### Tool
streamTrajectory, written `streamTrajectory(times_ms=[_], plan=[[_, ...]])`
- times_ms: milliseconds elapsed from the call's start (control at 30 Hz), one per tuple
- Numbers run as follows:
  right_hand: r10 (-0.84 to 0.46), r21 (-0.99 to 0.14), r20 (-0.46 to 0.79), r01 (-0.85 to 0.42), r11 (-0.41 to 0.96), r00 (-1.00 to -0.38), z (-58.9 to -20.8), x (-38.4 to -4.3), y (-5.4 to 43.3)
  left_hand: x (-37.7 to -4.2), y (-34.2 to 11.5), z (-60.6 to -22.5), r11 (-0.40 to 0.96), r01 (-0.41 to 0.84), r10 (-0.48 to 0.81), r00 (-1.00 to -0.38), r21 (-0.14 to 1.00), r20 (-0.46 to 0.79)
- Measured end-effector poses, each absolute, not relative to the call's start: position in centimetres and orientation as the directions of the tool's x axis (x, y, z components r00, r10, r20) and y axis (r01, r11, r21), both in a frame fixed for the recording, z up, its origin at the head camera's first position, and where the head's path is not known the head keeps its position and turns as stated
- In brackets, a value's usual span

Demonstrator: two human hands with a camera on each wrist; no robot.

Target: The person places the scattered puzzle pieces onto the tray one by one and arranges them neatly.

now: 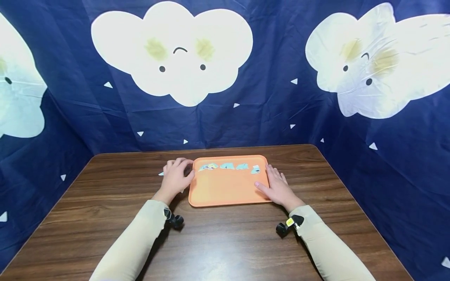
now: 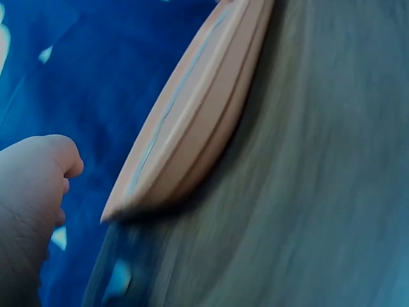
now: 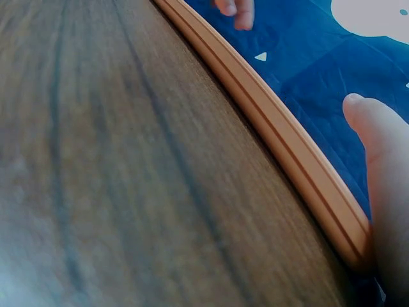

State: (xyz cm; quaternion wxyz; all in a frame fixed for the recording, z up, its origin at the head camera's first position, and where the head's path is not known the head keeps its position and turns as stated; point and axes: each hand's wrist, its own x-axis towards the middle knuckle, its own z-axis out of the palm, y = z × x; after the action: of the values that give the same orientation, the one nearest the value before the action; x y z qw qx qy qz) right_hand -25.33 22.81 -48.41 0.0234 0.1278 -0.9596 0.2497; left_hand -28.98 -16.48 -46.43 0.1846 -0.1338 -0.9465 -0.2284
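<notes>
An orange tray (image 1: 225, 191) lies on the table, with several small light-blue printed pieces (image 1: 226, 166), ragged-edged, in a row along its far side. My left hand (image 1: 174, 177) is at the tray's left edge, fingers loosely bent; in the left wrist view the thumb (image 2: 64, 153) stands apart from the tray rim (image 2: 192, 128), with nothing visible in its grasp. Beside that hand, a light-blue scrap (image 1: 161, 173) shows on the table, partly hidden. My right hand (image 1: 279, 187) rests along the tray's right edge, fingers straight outside and thumb over the inside.
The brown wooden table (image 1: 225, 242) extends all around the tray. A dark blue cloth (image 1: 281, 117) with white clouds hangs behind and at the sides. Each sleeve carries a small black wrist camera (image 1: 177, 221).
</notes>
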Motion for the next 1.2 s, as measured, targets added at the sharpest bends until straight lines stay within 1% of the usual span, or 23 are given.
streamTrajectory(times_ms=[167, 300, 533, 700, 800, 1200], plan=[[-0.234, -0.471, 0.104, -0.255, 0.845, -0.967, -48.4, -25.3, 22.9, -29.0, -20.2, -47.2, 0.879, 0.294, 0.14, -0.912, 0.376, 0.386], [-0.241, -0.467, 0.108, -0.264, 0.844, -0.964, -48.4, -25.4, 22.7, -28.8, -22.8, -47.8, 0.878, 0.257, 0.103, -0.925, 0.404, 0.365], [-0.235, -0.47, 0.111, -0.26, 0.844, -0.966, -48.2, -25.2, 22.7, -29.0, -25.9, -48.4, 0.878, 0.223, 0.084, -0.943, 0.424, 0.322], [-0.238, -0.461, 0.111, -0.262, 0.848, -0.965, -48.3, -25.2, 22.7, -29.1, -26.7, -48.9, 0.887, 0.203, 0.091, -0.957, 0.415, 0.275], [-0.239, -0.463, 0.111, -0.263, 0.846, -0.965, -48.4, -25.3, 22.8, -29.1, -26.8, -48.9, 0.893, 0.186, 0.078, -0.961, 0.41, 0.267], [-0.238, -0.473, 0.12, -0.266, 0.84, -0.964, -48.4, -25.2, 22.7, -28.6, -26.6, -48.8, 0.911, 0.114, -0.022, -0.946, 0.396, 0.323]])
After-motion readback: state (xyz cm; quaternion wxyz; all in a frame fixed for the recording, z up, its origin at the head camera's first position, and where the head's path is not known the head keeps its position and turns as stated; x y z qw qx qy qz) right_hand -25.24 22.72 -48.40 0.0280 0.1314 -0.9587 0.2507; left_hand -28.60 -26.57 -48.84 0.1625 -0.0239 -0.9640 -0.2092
